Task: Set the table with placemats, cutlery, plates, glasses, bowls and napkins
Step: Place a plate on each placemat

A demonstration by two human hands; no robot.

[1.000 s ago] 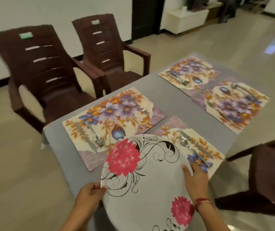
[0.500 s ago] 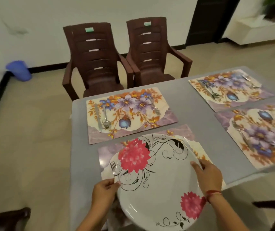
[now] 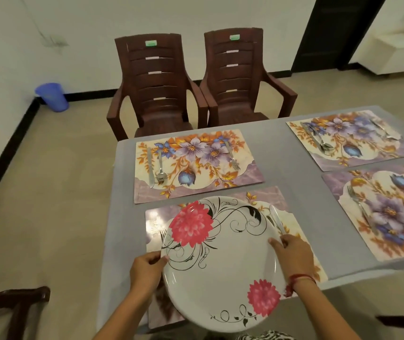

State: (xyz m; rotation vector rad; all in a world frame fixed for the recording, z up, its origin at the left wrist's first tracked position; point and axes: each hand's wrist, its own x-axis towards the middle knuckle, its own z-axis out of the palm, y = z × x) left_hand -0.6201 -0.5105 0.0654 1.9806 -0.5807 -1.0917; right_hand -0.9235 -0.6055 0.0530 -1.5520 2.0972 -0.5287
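A big white plate (image 3: pixel 220 266) with pink flowers was held by both hands. The left hand (image 3: pixel 145 271) gripped its left rim, thumb on top and fingers curled under. The right hand (image 3: pixel 294 256), with a red thread (image 3: pixel 301 278) on the wrist, curled round its right rim.

Under the plate lay the near mat (image 3: pixel 156 222), mostly hidden by it. I could not tell if the plate touched it. A fork (image 3: pixel 163 235) peeked out at the plate's left edge. A knife (image 3: pixel 275 218) lay just past its right edge, close to the right hand.

Behind the plate was the far mat (image 3: pixel 196 165) with a second knife (image 3: pixel 150 168), a spoon (image 3: pixel 160 168) and a second fork (image 3: pixel 231 155). To the right of the plate lay a front right mat (image 3: pixel 387 212) and a back right mat (image 3: pixel 352 138). All sat on a grey table (image 3: pixel 274 153). Far behind the plate stood two brown chairs (image 3: pixel 154 82) and a blue bin (image 3: pixel 52 96).
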